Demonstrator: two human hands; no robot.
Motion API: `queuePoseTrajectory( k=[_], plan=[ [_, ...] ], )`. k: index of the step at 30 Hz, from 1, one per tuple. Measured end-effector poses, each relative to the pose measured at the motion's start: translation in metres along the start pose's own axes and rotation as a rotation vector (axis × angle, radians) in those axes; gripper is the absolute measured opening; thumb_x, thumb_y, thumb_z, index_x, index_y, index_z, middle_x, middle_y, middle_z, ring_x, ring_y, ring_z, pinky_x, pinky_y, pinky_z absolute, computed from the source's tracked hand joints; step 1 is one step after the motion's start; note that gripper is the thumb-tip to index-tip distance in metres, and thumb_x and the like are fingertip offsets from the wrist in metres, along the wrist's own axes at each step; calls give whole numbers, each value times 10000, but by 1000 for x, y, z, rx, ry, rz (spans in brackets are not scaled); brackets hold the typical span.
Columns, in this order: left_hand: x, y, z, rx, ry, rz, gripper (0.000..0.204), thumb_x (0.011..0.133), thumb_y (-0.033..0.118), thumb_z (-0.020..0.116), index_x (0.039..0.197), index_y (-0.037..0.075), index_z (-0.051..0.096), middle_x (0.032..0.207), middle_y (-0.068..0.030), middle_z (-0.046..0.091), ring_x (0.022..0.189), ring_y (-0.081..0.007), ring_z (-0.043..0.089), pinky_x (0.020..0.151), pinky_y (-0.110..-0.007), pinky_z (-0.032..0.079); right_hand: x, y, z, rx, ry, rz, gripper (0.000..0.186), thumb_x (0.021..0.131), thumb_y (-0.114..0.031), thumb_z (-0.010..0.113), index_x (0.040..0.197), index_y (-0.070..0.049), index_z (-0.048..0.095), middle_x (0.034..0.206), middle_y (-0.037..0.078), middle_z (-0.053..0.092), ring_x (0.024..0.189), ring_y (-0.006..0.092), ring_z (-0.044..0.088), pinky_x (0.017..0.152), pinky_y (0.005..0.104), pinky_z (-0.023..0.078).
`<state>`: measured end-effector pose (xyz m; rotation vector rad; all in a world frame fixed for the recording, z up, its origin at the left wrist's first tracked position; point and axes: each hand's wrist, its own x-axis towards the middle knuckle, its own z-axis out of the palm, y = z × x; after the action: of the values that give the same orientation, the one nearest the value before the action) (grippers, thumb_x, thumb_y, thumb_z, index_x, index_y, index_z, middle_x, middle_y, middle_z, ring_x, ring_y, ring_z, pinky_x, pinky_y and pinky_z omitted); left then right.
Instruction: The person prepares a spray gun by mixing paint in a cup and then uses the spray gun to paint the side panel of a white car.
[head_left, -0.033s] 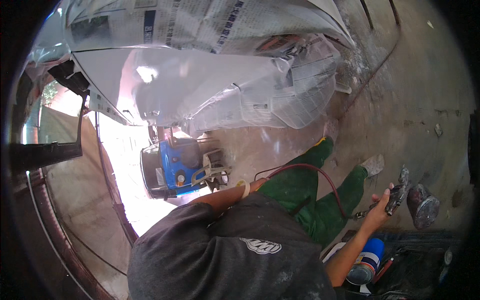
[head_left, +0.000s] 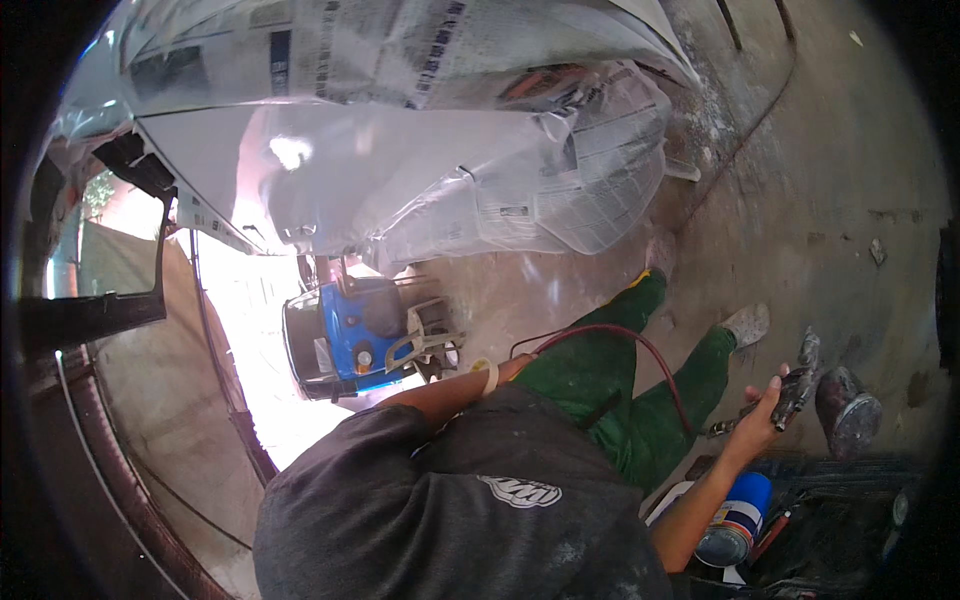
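Observation:
My right hand [head_left: 757, 425] is wrapped round the grip of a paint-spattered spray gun [head_left: 797, 390], held out at the right. Beside the gun is a stained cup [head_left: 850, 415], apparently attached to it. A dark red air hose [head_left: 655, 352] runs from the gun's handle and arcs over my green trousers to my left hand [head_left: 515, 367]. My left hand lies by my thigh, near the hose; its fingers are hidden, so whether it grips the hose cannot be made out. A pale roll of tape [head_left: 486, 376] sits round my left wrist.
A white vehicle panel [head_left: 330, 170] masked with newspaper and plastic film [head_left: 570, 200] spans the top. A blue vehicle [head_left: 352, 335] stands beyond my left arm. Below my right forearm are a blue tin [head_left: 745, 510] and a red pen-like stick [head_left: 770, 535]. An open frame [head_left: 100, 300] stands left.

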<state>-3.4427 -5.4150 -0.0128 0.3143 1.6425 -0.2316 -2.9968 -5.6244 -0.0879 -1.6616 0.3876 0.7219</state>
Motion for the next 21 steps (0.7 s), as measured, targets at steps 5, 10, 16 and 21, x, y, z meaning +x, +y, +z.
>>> queuePoseTrajectory(
  k=[5, 10, 16, 21],
  plan=[
    [-5, 19, 13, 364, 115, 17, 522, 1007, 445, 461, 1374, 74, 488, 1293, -66, 573, 1153, -176, 560, 999, -323, 438, 3, 5, 7, -24, 75, -29, 396, 991, -255, 553, 1297, -4, 578, 1219, 51, 643, 704, 122, 572, 678, 273, 471],
    [8, 4, -31, 498, 189, 48, 584, 1005, 487, 460, 1414, 71, 425, 1328, -71, 538, 1178, -176, 529, 1002, -318, 428, 10, 25, 2, 3, 89, 60, 392, 996, -247, 536, 1306, -11, 579, 1243, 47, 626, 747, 121, 570, 745, 264, 460],
    [0, 9, 9, 507, 128, -3, 676, 972, 546, 496, 1419, 48, 408, 1382, -116, 503, 1202, -217, 540, 1019, -355, 445, 13, 31, -1, -82, 68, 42, 383, 1001, -239, 523, 1310, -21, 582, 1253, 53, 620, 760, 130, 577, 740, 273, 469],
    [24, 3, -41, 686, -13, 76, 637, 974, 504, 514, 1410, 48, 424, 1379, -129, 503, 1203, -236, 535, 1029, -359, 430, 7, 17, 6, 32, 103, 41, 361, 1005, -205, 511, 1298, -7, 586, 1209, 73, 647, 731, 149, 588, 730, 282, 479]
  ],
)
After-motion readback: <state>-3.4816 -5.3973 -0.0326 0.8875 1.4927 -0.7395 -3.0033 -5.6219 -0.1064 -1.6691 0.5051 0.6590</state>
